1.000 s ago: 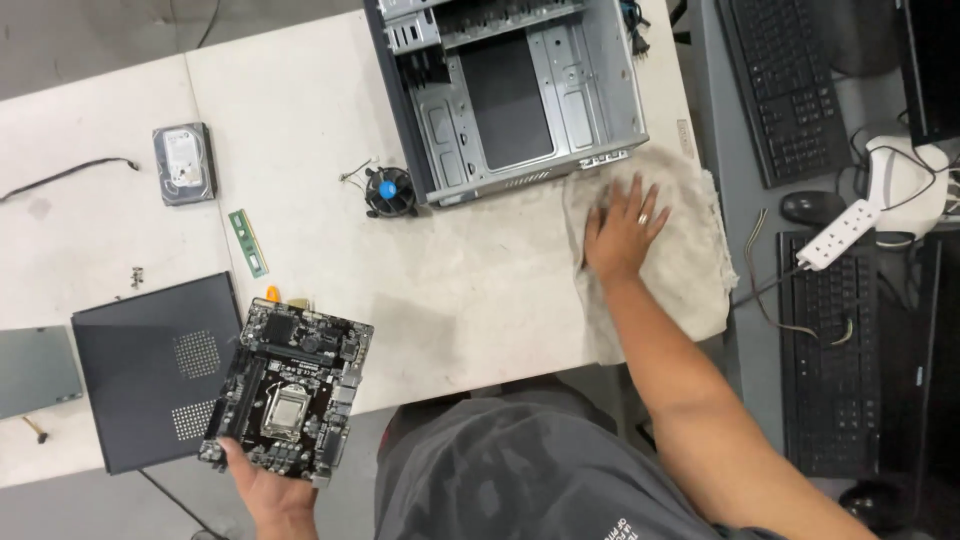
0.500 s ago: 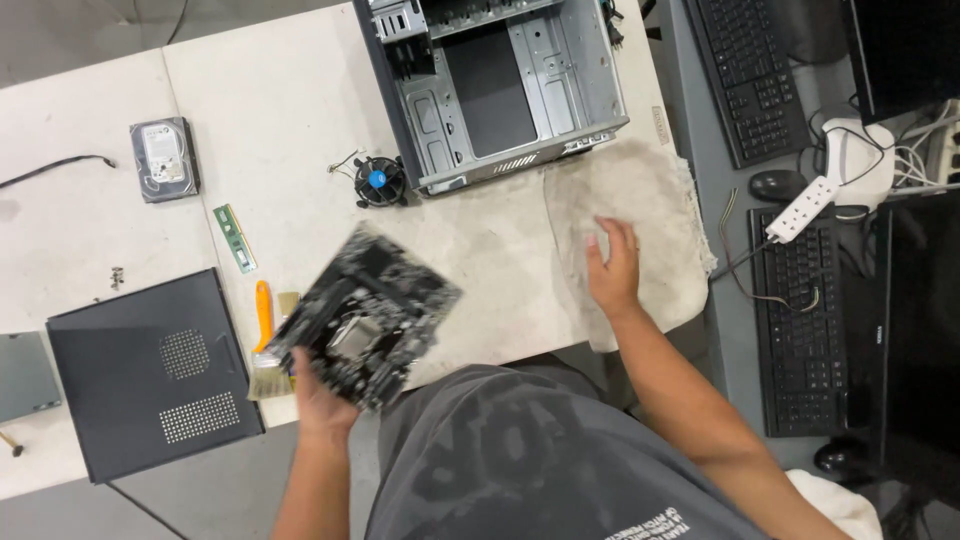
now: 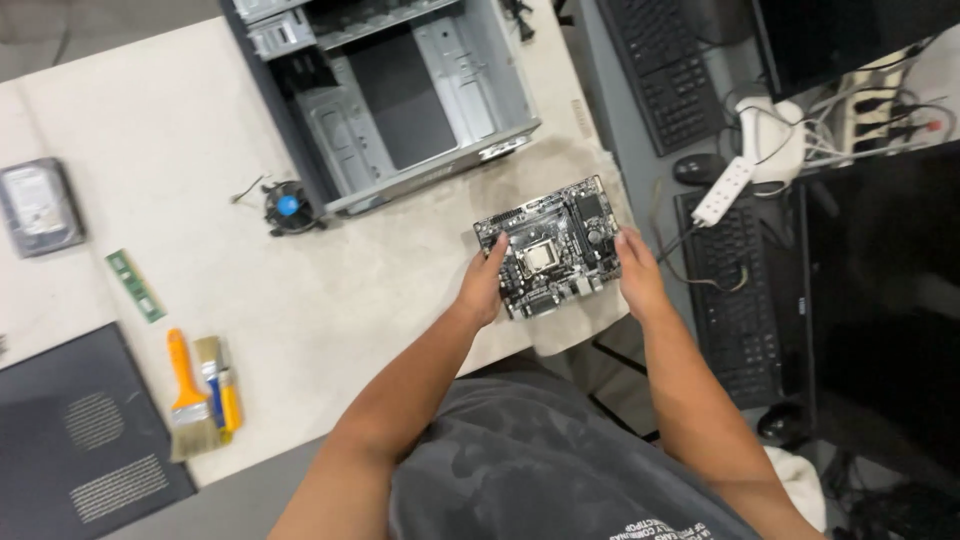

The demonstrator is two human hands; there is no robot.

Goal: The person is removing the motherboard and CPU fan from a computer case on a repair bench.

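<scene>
A black motherboard point(image 3: 552, 250) with a square silver socket in its middle is held flat over a beige cloth point(image 3: 560, 170) at the table's right edge. My left hand point(image 3: 483, 286) grips the board's left edge. My right hand point(image 3: 637, 275) grips its right edge. Just beyond the board lies an open grey computer case point(image 3: 400, 90) on its side, its inside bare.
A small fan with a blue hub point(image 3: 289, 206), a green memory stick point(image 3: 136, 286), a hard drive point(image 3: 38, 207), two brushes point(image 3: 200, 395) and a black side panel point(image 3: 70, 440) lie on the white table. Keyboards point(image 3: 745, 300), a mouse point(image 3: 698, 168) and a power strip point(image 3: 724, 190) sit to the right.
The motherboard has been carried from the table's left to the cloth on the right. My right hand left the cloth and took the board's right edge. The view shifted.
</scene>
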